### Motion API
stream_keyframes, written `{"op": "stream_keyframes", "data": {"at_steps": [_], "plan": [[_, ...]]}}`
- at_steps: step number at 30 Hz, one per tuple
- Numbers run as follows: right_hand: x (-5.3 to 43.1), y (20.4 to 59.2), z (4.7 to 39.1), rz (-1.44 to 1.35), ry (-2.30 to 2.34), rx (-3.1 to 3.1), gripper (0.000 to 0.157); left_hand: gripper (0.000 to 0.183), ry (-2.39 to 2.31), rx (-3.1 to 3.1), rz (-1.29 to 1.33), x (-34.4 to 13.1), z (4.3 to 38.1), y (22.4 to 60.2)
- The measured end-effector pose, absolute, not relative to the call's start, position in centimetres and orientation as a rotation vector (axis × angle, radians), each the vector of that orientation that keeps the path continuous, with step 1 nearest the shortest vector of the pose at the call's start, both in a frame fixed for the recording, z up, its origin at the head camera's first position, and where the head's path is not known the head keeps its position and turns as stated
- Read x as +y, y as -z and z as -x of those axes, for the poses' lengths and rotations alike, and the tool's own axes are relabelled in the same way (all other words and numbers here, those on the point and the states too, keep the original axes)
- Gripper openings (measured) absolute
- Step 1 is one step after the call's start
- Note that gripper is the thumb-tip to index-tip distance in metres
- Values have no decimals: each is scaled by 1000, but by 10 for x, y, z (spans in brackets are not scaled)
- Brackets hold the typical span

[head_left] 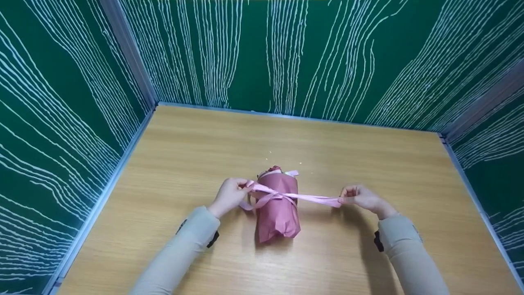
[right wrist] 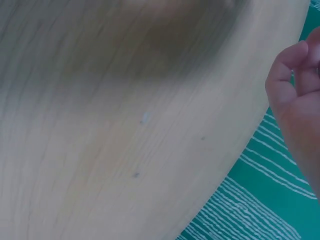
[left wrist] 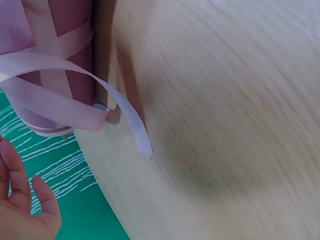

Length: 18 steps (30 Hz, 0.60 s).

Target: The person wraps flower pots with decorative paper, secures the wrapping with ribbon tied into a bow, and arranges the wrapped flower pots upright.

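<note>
A small bouquet [head_left: 278, 219] wrapped in dusky pink paper lies on the table, a red flower [head_left: 275, 168] peeking out at its far end. Light pink ribbon [head_left: 305, 198] is wound round its middle and crosses on top. On the bouquet's left, my left hand [head_left: 230, 197] pinches one part of the ribbon between thumb and fingers. Out to the right, my right hand [head_left: 363, 199] pinches a ribbon end, which stretches taut from the crossing. A loose ribbon tail [left wrist: 127, 112] hangs over the bouquet's side in the left wrist view. The right wrist view shows curled right-hand fingers [right wrist: 282, 75].
The wooden table [head_left: 184, 143] is bordered by green walls [head_left: 254, 57] with white wavy lines. Tiny pale scraps [head_left: 301, 163] lie beyond the bouquet. A metal post [head_left: 129, 49] rises at the back left corner.
</note>
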State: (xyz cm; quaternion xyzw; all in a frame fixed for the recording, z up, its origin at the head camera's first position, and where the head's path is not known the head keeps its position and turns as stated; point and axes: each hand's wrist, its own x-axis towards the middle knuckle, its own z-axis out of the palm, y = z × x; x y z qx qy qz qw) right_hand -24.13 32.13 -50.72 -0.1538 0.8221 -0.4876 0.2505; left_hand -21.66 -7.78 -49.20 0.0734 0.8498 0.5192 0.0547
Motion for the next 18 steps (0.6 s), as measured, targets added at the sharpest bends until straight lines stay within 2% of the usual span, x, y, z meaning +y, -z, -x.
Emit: {"op": "stream_keyframes", "data": {"at_steps": [18], "plan": [[319,510,239,383,1152,2295,18,22,-1636,2583,-185,-73,219,500]]}}
